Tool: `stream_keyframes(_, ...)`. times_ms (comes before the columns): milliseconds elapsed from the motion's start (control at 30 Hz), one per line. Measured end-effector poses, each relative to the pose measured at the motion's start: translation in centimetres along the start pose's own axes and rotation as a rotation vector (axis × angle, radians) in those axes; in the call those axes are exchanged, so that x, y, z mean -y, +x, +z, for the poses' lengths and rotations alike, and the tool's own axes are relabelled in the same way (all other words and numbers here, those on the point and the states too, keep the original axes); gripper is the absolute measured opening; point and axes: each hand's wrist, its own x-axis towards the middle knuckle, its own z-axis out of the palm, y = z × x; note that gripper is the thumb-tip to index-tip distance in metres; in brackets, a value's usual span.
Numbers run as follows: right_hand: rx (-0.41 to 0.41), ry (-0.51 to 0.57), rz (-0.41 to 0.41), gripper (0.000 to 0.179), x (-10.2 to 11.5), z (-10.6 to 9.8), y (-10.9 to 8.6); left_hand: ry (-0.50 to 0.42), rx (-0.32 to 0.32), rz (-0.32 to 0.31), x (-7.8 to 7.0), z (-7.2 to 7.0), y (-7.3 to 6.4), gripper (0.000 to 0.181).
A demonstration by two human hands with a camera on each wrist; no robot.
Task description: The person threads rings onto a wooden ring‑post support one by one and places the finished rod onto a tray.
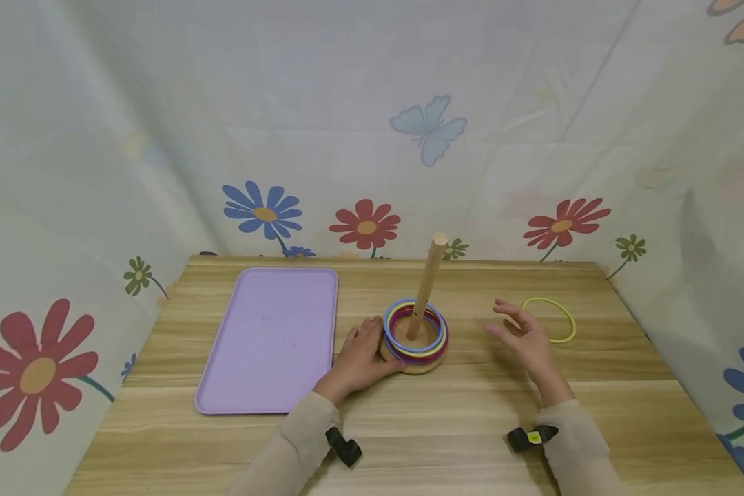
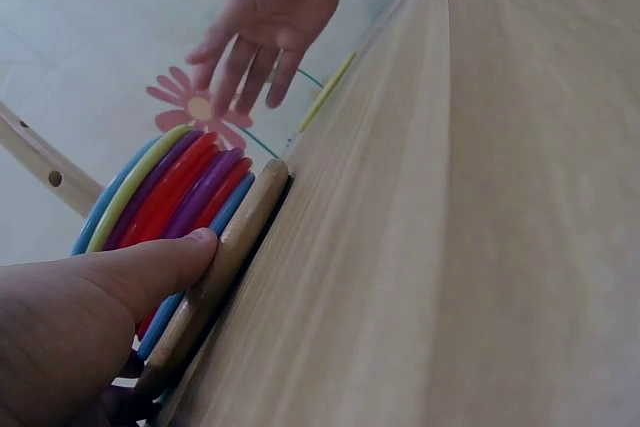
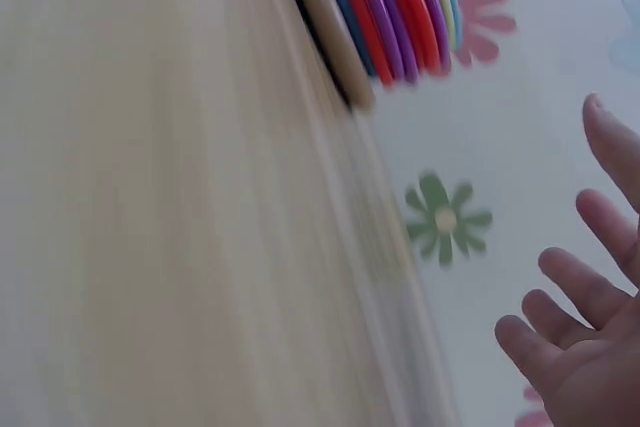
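A wooden ring-toss stand (image 1: 430, 275) with an upright peg and round base (image 2: 225, 282) is on the table. Several rings (image 2: 165, 192) in blue, yellow, purple and red are stacked around the peg, down to the base. My left hand (image 1: 362, 355) holds the base at its left front side, thumb along the near edge and fingers on the left. My right hand (image 1: 530, 344) is raised to the right of the stand, fingers spread and holding nothing. Close beyond it, a loose yellow ring (image 1: 574, 327) lies flat, partly hidden by the hand in the head view.
A purple tray (image 1: 266, 337) lies left of the stand, its right edge close to my left hand. The wood-grain table (image 1: 434, 441) meets a flower-printed curtain (image 1: 322, 158) at the back and sides.
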Motion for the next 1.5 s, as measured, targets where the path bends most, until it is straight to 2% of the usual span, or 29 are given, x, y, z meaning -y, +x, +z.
stream_keyframes(100,-0.062,0.006,0.056,0.041,-0.2,-2.0,0.0,0.002,-0.005,0.001,0.0,0.0,0.0,0.105)
stream_keyframes(267,-0.166,-0.036,0.139,0.056,-1.1,-5.2,0.0,0.003,-0.002,0.003,-0.1,0.0,0.0,0.105)
stream_keyframes(500,-0.139,-0.185,0.208,0.085,-3.2,-8.7,-0.1,0.004,-0.002,0.000,-0.1,0.0,0.0,0.105)
stream_keyframes(700,-0.202,-0.195,0.309,0.088,-4.7,-10.7,-0.3,0.004,0.006,0.003,0.0,0.2,0.0,0.106)
stream_keyframes(767,-0.173,-0.241,0.318,0.085,-5.0,-11.2,-0.5,0.005,0.010,0.003,0.0,0.3,0.0,0.106)
stream_keyframes(1133,0.039,-0.454,0.229,0.059,-5.5,-11.1,-0.4,-0.006,-0.003,0.005,-0.1,0.0,-0.1,0.106)
stream_keyframes(1300,0.059,-0.490,0.163,0.040,-5.8,-10.8,-0.3,-0.008,-0.004,0.007,-0.2,0.0,-0.1,0.105)
stream_keyframes(1500,0.091,-0.494,0.012,0.019,-6.3,-10.5,-0.5,-0.007,0.003,0.003,-0.3,-0.1,-0.1,0.105)
